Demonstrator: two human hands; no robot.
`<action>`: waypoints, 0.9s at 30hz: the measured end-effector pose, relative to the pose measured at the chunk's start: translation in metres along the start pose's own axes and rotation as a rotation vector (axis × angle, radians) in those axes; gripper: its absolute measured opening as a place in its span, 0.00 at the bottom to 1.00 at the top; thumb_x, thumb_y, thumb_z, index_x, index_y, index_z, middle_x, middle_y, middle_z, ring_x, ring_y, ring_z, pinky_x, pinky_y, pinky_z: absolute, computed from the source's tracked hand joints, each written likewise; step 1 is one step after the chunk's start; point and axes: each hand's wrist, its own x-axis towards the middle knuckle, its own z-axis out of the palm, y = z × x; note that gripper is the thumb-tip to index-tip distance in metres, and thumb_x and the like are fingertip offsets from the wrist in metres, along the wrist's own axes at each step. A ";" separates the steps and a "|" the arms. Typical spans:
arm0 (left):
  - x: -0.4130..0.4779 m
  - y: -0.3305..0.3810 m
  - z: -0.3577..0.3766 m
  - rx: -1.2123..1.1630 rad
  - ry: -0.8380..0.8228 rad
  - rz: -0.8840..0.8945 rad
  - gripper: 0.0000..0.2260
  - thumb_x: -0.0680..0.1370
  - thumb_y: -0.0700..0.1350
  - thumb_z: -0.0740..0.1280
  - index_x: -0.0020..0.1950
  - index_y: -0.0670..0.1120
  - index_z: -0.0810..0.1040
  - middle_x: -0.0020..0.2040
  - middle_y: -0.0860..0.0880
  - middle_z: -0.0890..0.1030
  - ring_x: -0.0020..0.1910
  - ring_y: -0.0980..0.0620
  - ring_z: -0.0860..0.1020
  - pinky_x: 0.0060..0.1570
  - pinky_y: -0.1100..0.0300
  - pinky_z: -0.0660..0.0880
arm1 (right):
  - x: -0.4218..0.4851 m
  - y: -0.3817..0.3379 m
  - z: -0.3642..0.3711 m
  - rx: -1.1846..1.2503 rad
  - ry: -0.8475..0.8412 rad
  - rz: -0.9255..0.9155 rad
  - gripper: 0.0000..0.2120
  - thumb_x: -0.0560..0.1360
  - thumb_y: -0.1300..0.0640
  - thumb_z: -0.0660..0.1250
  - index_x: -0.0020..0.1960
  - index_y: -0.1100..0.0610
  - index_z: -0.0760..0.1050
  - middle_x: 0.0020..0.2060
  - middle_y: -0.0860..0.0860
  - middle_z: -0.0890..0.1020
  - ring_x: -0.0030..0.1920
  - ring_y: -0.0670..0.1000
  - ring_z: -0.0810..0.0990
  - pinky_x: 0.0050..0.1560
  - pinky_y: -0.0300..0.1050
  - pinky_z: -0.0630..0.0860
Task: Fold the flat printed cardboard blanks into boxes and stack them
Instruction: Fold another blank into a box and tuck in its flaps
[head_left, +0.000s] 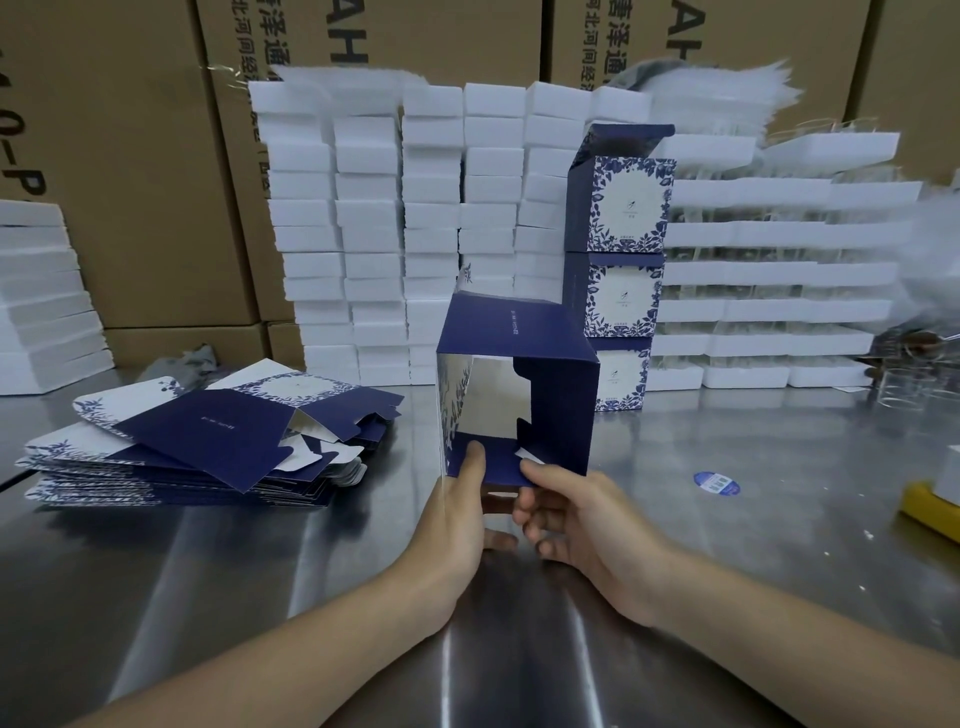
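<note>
Box (514, 358), half-formed, open end toward me. I see left grip (457, 525) and right grip (587, 530) each pinching its lower edge, thumbs inside. Cartons (322, 31) behind read "AH".

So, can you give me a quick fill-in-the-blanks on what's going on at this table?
1. The left hand and right hand hold a half-folded box whose end facing the person is ____.
2. The pile of flat blanks lies on the person's ____ side.
3. The stack of finished boxes is ____ boxes high.
4. The round sticker on the table is ____.

Missing words: open; left; three; blue.
</note>
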 end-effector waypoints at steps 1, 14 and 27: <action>0.000 0.000 0.000 -0.008 0.012 -0.006 0.28 0.89 0.56 0.49 0.53 0.45 0.87 0.39 0.44 0.84 0.39 0.50 0.83 0.49 0.47 0.84 | 0.000 0.000 0.000 0.004 0.002 0.002 0.17 0.80 0.46 0.71 0.38 0.56 0.82 0.39 0.56 0.81 0.33 0.48 0.78 0.34 0.40 0.73; 0.008 -0.005 -0.008 -0.063 0.128 -0.033 0.25 0.90 0.54 0.50 0.57 0.46 0.86 0.47 0.45 0.89 0.48 0.49 0.88 0.43 0.56 0.78 | 0.006 0.002 -0.002 0.040 0.076 0.016 0.16 0.80 0.47 0.71 0.42 0.58 0.81 0.38 0.54 0.82 0.31 0.49 0.76 0.31 0.40 0.72; 0.006 -0.005 -0.012 0.232 0.153 0.331 0.34 0.84 0.41 0.66 0.77 0.74 0.58 0.71 0.72 0.68 0.68 0.77 0.67 0.72 0.62 0.68 | 0.016 0.000 -0.012 0.012 0.287 -0.053 0.09 0.84 0.54 0.66 0.63 0.53 0.75 0.55 0.52 0.85 0.34 0.55 0.85 0.31 0.45 0.76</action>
